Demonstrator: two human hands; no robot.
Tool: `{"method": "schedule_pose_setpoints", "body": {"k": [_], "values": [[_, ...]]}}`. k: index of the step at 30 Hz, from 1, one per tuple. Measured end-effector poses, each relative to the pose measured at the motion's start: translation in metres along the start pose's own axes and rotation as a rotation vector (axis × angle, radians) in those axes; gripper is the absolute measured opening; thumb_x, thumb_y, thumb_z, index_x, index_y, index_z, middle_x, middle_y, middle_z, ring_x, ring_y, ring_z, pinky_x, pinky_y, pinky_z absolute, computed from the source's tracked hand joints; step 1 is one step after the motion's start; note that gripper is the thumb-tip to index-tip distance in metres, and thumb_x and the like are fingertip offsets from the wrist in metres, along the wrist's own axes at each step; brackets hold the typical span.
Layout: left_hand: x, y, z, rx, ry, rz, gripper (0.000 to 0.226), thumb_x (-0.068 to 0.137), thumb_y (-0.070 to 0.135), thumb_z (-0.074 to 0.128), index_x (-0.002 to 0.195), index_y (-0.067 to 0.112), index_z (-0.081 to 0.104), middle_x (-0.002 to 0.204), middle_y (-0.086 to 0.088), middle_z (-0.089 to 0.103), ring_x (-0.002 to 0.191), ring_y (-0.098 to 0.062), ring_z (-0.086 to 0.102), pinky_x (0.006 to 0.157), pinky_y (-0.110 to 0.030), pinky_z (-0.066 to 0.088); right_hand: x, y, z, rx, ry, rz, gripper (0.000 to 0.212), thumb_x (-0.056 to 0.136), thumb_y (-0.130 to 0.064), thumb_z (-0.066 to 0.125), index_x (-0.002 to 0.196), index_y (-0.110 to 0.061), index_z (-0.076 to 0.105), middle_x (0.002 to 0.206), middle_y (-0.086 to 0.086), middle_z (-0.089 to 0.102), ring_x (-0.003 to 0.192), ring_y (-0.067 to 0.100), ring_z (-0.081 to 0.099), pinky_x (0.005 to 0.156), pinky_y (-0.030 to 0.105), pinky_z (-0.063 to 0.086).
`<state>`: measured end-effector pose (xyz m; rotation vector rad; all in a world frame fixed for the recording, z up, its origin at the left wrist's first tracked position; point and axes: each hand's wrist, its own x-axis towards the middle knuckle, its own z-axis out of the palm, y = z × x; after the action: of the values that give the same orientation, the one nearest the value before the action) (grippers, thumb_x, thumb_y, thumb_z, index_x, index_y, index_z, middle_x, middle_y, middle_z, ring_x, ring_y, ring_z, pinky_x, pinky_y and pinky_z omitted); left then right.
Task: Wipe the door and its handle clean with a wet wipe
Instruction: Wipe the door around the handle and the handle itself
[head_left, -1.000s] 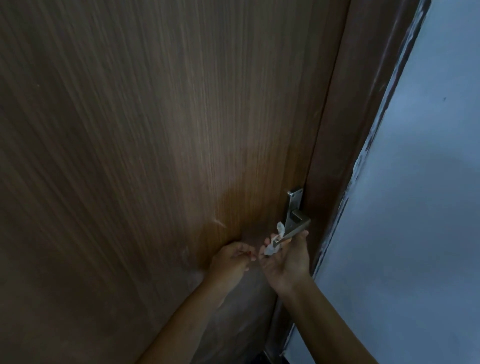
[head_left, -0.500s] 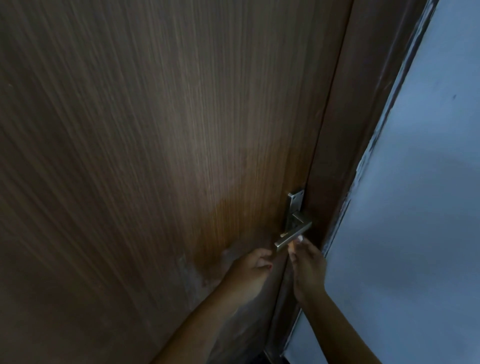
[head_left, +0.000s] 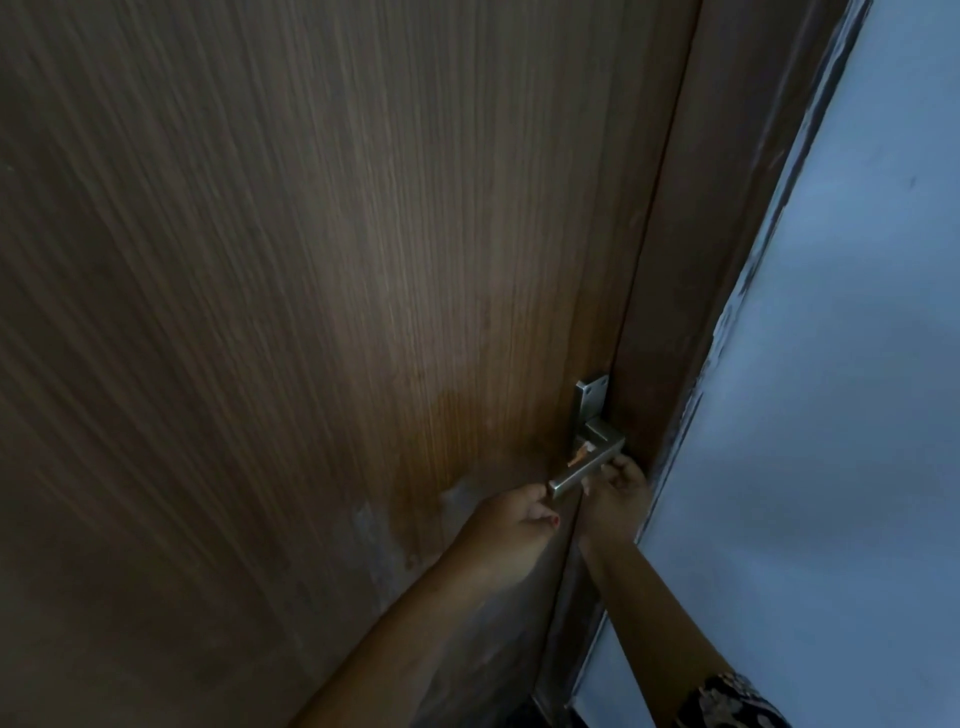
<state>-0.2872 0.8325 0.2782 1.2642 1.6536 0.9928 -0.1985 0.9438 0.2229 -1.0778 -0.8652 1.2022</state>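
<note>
Looking up-ish at a big brown wood-grain door, pretty dim lighting. The metal lever handle sits near the door's right edge, mounted on a narrow metal plate, and the lever sticks out toward the lower left. Right next to it is the darker brown door frame, and past that a pale bluish wall. Both hands are up at the handle. The left hand is curled at the free tip of the lever, fingers bent in, touching or just beside the end, and honestly I can't tell if it's actually gripping anything. The right hand comes up from underneath with fingers hooked around the lever close to the plate, so it's closed on the handle. There's a small whitish scrap with an orange tint poking up just above the lever by the plate, which could be the wet wipe, but it's too small and blurry to be sure who's holding it. The door has a darker patch left of the handle and some pale smudgy streaks lower down. A bit of patterned sleeve shows at the bottom right.
</note>
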Motion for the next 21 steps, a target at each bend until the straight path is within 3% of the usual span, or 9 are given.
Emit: {"method": "schedule_pose_setpoints", "body": {"k": [3,5,8,11,13,15,17,19,21], "values": [[0.0,0.003,-0.001,0.041,-0.036,0.005,0.026,0.093,0.012,0.054,0.106,0.034,0.055,0.08,0.011,0.063,0.079,-0.006,0.058,0.077,-0.03,0.046,-0.005,0.001,0.008,0.045,0.107,0.059,0.022,0.084,0.006,0.055,0.094,-0.011,0.066,0.097,0.012,0.068,0.082,0.019,0.066,0.068,0.025,0.056],[0.0,0.004,-0.002,0.076,-0.054,0.008,0.024,0.093,0.015,0.054,0.1,0.038,0.053,0.074,0.014,0.063,0.069,0.002,0.057,0.068,-0.023,0.043,-0.007,-0.001,0.011,0.043,0.121,0.082,0.022,0.085,0.003,0.055,0.09,-0.014,0.067,0.097,0.011,0.069,0.087,0.024,0.066,0.076,0.035,0.054],[-0.002,0.007,-0.003,0.094,-0.062,0.008,0.026,0.094,0.015,0.053,0.113,0.032,0.056,0.072,0.014,0.062,0.06,0.008,0.052,0.059,-0.017,0.038,-0.011,-0.003,0.011,-0.028,0.075,0.07,0.016,0.087,-0.008,0.058,0.098,-0.01,0.069,0.099,0.008,0.071,0.09,0.024,0.067,0.078,0.038,0.055],[-0.005,0.014,-0.002,0.152,-0.074,-0.001,0.033,0.095,0.019,0.054,0.128,0.024,0.054,0.08,0.012,0.063,0.063,0.007,0.054,0.059,-0.016,0.039,-0.024,-0.004,0.009,-0.041,0.024,-0.007,0.017,0.089,-0.014,0.057,0.102,-0.011,0.069,0.099,0.008,0.07,0.084,0.011,0.067,0.064,0.021,0.053],[-0.007,0.017,-0.003,0.2,-0.065,-0.005,0.032,0.095,0.022,0.054,0.127,0.02,0.054,0.084,0.01,0.063,0.07,0.003,0.056,0.063,-0.017,0.042,-0.035,0.0,0.009,-0.021,-0.043,-0.072,0.019,0.091,-0.008,0.052,0.103,-0.009,0.065,0.111,0.015,0.064,0.089,0.011,0.064,0.07,0.017,0.051],[-0.009,0.019,-0.004,0.219,-0.066,-0.003,0.032,0.096,0.02,0.054,0.127,0.015,0.054,0.087,0.006,0.063,0.078,-0.003,0.059,0.073,-0.025,0.048,-0.045,0.004,0.006,-0.113,-0.119,-0.13,0.026,0.09,-0.003,0.049,0.108,-0.018,0.06,0.125,0.015,0.054,0.104,0.022,0.059,0.087,0.031,0.049],[-0.01,0.022,-0.003,0.211,-0.08,-0.015,0.036,0.096,0.018,0.054,0.131,0.011,0.051,0.096,-0.001,0.065,0.087,-0.007,0.059,0.086,-0.032,0.05,-0.045,0.005,0.001,-0.158,-0.173,-0.152,0.028,0.09,-0.003,0.051,0.113,-0.018,0.058,0.128,0.012,0.05,0.111,0.027,0.055,0.095,0.043,0.045],[-0.011,0.023,-0.004,0.237,-0.086,-0.019,0.038,0.096,0.019,0.054,0.133,0.008,0.049,0.101,-0.005,0.066,0.088,-0.008,0.059,0.091,-0.033,0.049,-0.039,0.007,-0.003,-0.154,-0.189,-0.117,0.026,0.089,0.001,0.052,0.113,-0.004,0.059,0.125,0.014,0.052,0.112,0.025,0.053,0.098,0.035,0.043],[-0.011,0.024,-0.003,0.282,-0.093,-0.016,0.042,0.097,0.022,0.054,0.136,0.007,0.046,0.104,-0.008,0.068,0.089,-0.011,0.061,0.091,-0.036,0.049,-0.033,0.006,-0.002,-0.086,-0.171,-0.087,0.026,0.088,0.005,0.051,0.112,0.003,0.06,0.113,0.012,0.06,0.103,0.009,0.058,0.086,0.011,0.044]]}}
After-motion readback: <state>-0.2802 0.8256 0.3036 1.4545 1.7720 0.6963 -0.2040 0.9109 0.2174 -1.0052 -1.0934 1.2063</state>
